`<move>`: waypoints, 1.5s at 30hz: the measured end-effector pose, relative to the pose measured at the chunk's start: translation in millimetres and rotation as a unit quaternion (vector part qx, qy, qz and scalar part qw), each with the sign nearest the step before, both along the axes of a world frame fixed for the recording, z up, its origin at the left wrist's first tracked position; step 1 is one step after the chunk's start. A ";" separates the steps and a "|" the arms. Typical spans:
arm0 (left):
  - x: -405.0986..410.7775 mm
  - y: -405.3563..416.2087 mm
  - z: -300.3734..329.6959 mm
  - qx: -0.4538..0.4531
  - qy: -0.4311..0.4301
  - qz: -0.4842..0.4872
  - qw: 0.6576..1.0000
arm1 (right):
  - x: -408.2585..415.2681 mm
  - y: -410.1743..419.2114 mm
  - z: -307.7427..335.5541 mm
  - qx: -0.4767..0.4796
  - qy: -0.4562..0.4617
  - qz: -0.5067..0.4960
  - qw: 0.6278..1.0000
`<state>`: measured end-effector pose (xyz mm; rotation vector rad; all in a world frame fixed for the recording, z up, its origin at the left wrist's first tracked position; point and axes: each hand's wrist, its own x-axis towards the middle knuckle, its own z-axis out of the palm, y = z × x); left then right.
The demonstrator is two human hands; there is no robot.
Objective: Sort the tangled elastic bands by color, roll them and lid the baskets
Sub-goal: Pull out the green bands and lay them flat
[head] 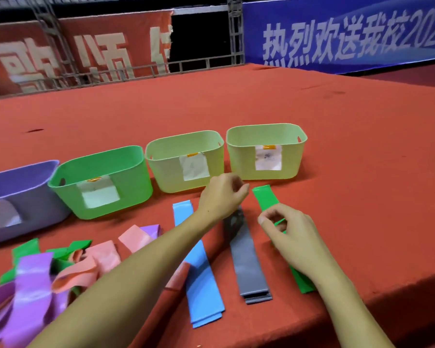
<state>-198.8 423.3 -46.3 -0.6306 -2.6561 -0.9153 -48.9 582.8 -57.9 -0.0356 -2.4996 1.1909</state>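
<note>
Sorting is in hand; no band is rolled and no lid is in view. Three bands lie flat and apart on the near right of the desk [337, 116]: a blue band [201, 272], a grey band [246, 262] and a green band [265, 197] at the far right. The right hand [290, 237] pinches the green band at its near middle. The left hand [221, 194] hovers over the grey band's far end, fingers curled; whether it grips anything cannot be told.

Four baskets stand in a row beyond: one purple basket [18, 182], one green basket [98, 169], two yellow baskets [183, 146]. The tangle [60, 262] of purple, pink and green bands sits near left, count indeterminable.

Judgement: next move calls for rolling the green band from one end.
</note>
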 end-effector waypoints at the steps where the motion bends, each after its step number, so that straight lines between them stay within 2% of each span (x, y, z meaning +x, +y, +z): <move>1: 8.1 -16.5 1.0 0.014 0.006 -0.007 1.000 | -3.4 -14.5 2.5 -0.016 0.016 0.017 1.000; 5: 34.6 -90.0 1.9 0.023 0.017 0.009 1.000 | -15.2 -76.3 7.1 -0.032 0.038 0.090 0.995; 13: 61.7 -233.2 16.8 -0.075 -0.008 0.129 0.989 | -36.0 -182.8 10.9 -0.048 0.007 0.180 0.982; 17: 62.5 -294.7 19.2 -0.204 -0.037 0.246 0.947 | -35.9 -227.9 12.4 -0.037 -0.003 0.210 0.977; 20: 62.2 -328.7 14.3 -0.265 -0.082 0.316 0.907 | -34.7 -259.8 11.3 -0.028 -0.010 0.230 0.973; 23: 59.7 -347.7 6.6 -0.276 -0.141 0.349 0.885 | -33.5 -284.8 10.0 -0.023 -0.005 0.246 0.969; 25: 56.6 -355.3 4.1 -0.265 -0.149 0.352 0.885 | -34.1 -297.0 9.0 -0.032 -0.002 0.250 0.968; 27: 55.7 -361.0 6.3 -0.228 -0.123 0.356 0.898 | -35.6 -305.5 8.4 -0.037 0.002 0.250 0.967; 30: 58.1 -369.2 19.4 -0.108 -0.093 0.352 0.925 | -37.9 -311.0 6.7 -0.049 0.005 0.248 0.968; 33: 60.9 -370.5 44.3 0.087 -0.045 0.254 0.962 | -38.9 -311.9 6.9 -0.074 0.003 0.245 0.967; 36: 74.5 -355.7 79.0 0.237 -0.013 0.138 0.962 | -40.0 -312.1 8.0 -0.143 0.004 0.228 0.963; 40: 87.2 -327.6 110.3 0.278 -0.005 0.051 0.959 | -39.6 -312.8 10.3 -0.210 -0.025 0.213 0.954; 45: 93.5 -303.0 131.8 0.330 -0.033 -0.014 0.943 | -37.8 -300.7 15.1 -0.231 -0.024 0.251 0.940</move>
